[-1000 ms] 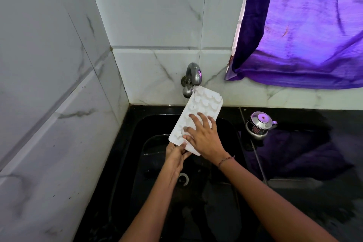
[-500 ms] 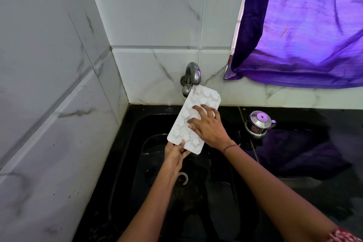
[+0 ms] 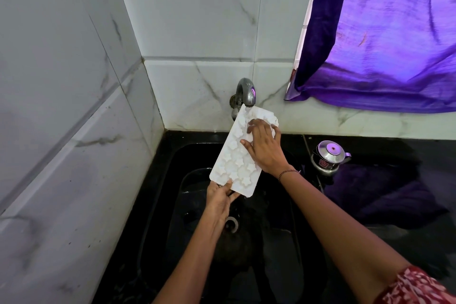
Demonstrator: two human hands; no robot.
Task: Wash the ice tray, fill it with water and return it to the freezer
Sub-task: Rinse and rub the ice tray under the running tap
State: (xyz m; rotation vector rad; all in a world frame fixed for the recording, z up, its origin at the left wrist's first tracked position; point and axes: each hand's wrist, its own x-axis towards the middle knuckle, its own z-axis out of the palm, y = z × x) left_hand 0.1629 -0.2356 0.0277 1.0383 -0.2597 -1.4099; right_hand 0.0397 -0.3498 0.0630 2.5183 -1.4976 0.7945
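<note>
The left grip [image 3: 220,196] grasps the ice tray [image 3: 233,159] by its near short edge: thumb on the upper face, fingers beneath. The right grip [image 3: 265,148] is released. Its fingers [image 3: 259,128] lie spread on the upper face of the tray, at the end far from the left grip, and hold nothing.

The tray is white, with star-shaped cells facing up. It is tilted, rising from the left grip toward the wall. Its far corner lies directly under the spout of the tap [image 3: 245,92], just beyond the right grip. The tray is held in the air above the black sink [image 3: 170,205]. The drain [image 3: 232,224] lies below the left grip, beside its wrist.

A thin bracelet [image 3: 287,173] circles the right wrist. To the right of the right grip, a small steel kettle [image 3: 329,155] stands on the black tabletop [image 3: 399,148], well apart from the tray. A purple curtain [image 3: 385,39] hangs above and to the right of the right grip, against the marble-patterned wall tiles [image 3: 197,20].
</note>
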